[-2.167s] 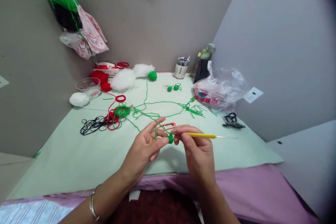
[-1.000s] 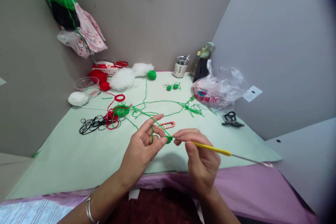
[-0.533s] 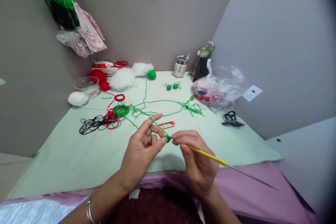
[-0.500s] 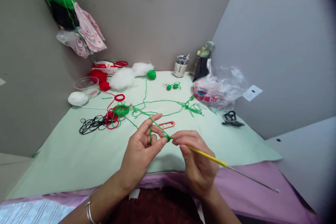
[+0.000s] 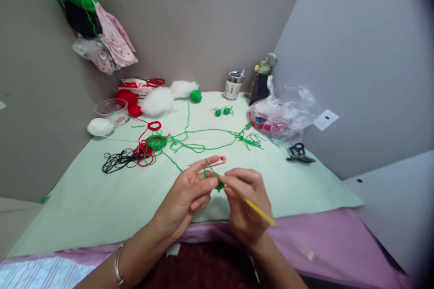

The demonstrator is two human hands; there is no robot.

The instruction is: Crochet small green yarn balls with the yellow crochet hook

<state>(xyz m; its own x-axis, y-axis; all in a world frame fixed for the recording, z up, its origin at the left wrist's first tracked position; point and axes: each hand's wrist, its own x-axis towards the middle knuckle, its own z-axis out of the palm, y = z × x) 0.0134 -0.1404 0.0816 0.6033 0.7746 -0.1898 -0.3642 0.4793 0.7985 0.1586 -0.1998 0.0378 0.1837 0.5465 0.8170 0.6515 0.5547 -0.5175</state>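
Observation:
Between my fingertips is a small green crocheted piece. My left hand pinches its left side, and a strand of green yarn runs over the raised index finger. My right hand grips a crochet hook by its yellow handle; the tip meets the piece, while the metal rear end is smeared by motion. Behind my left index finger lies an orange tool with a slot, partly covered. A green yarn tangle sits farther left on the table.
Black cord, red yarn and white stuffing lie at the left. A plastic tub stands near a white yarn ball. At the right are a plastic bag, a hair claw and a tin of pens.
My left hand has shifted slightly right, its index finger now lower and its other fingers turned. The hook has swung to a steeper angle, and more of the green piece shows.

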